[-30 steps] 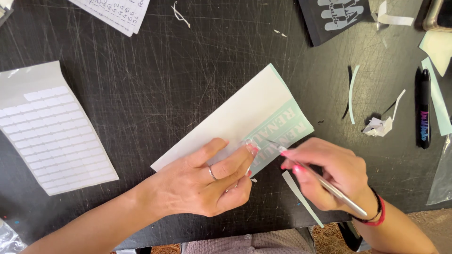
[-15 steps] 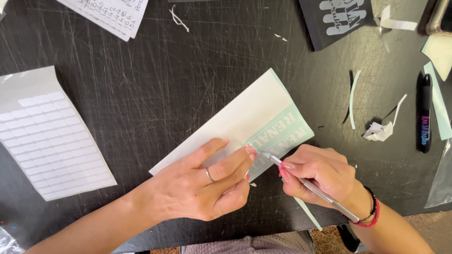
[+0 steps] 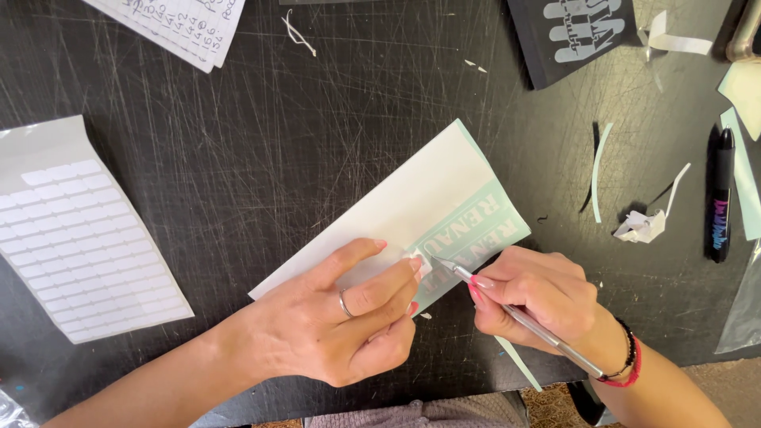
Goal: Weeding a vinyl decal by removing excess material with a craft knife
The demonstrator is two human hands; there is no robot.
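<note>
Left hand (image 3: 333,317) flat on sheet (image 3: 396,214), fingers extended and spread, fingertips pinning the near end; gripping nothing, pressing only. Small lifted white scrap (image 3: 420,261) at left fingertips. Right hand (image 3: 539,305) closed in a pen grip around tool (image 3: 523,321), metal shaft running back toward wrist, tip pointing up-left and meeting sheet just beside left fingertips. Sheet lying on bench (image 3: 238,158), long axis diagonal from near left to far right; lettered pale-green end directly beyond tool tip. Right hand nearer the lettering; left hand nearer the plain white part. Farther off: label sheet (image 3: 79,246) at left, crumpled scraps (image 3: 642,226) and black marker (image 3: 720,194) at right, well apart from the work.
</note>
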